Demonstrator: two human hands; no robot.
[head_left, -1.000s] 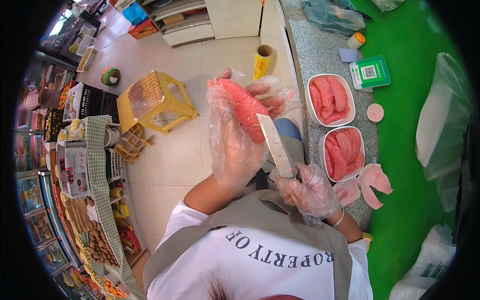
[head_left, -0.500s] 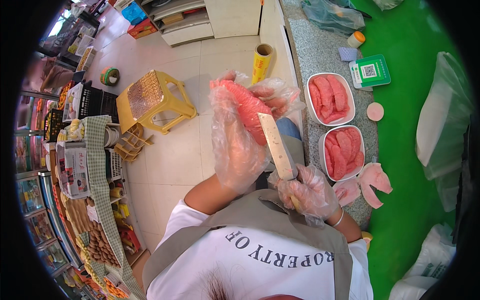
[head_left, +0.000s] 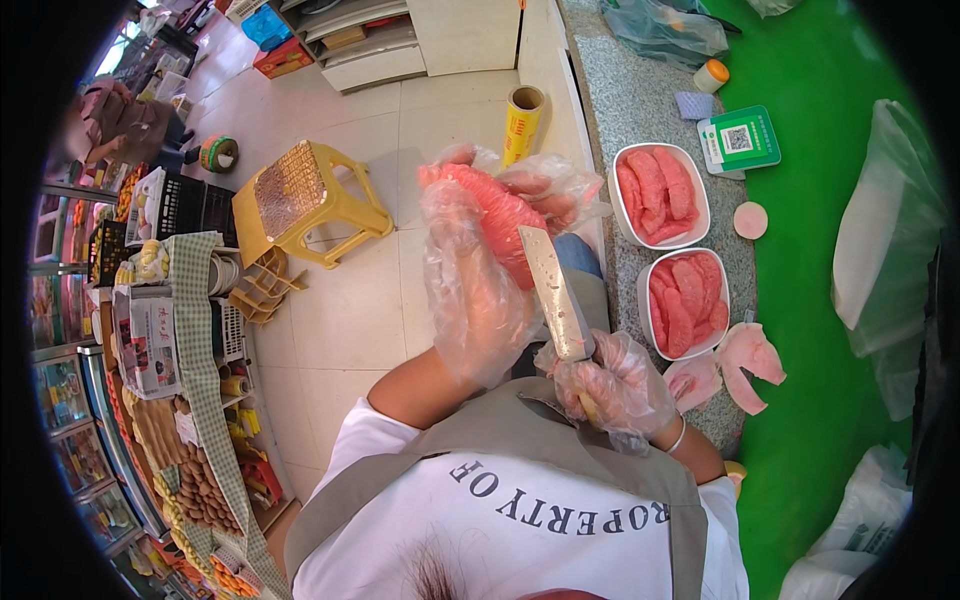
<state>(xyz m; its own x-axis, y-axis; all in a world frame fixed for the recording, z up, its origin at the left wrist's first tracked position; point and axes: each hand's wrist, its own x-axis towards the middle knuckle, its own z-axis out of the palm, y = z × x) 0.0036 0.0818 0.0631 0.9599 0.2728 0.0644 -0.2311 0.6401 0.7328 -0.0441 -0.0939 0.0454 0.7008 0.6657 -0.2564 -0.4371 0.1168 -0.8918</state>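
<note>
My left hand, in a clear plastic glove, is closed around a peeled piece of pink pomelo, holding it up in front of my chest. In my gloved right hand is a knife with a broad, squared-off blade speckled with bits of pulp. The blade points up and away, its tip close beside the pomelo's right side; I cannot tell whether they touch. To the right, two white tubs hold pink pomelo segments. Next to the nearer tub lie pieces of pale pink peel.
The tubs stand on a grey speckled counter beside a green surface. A code stand and an orange-capped jar are farther back. On the floor are a yellow stool and, ahead, a yellow film roll. Produce shelves line the left.
My hands, the pomelo and the knife stay almost where they were. In the far left background, a person has come further into view.
</note>
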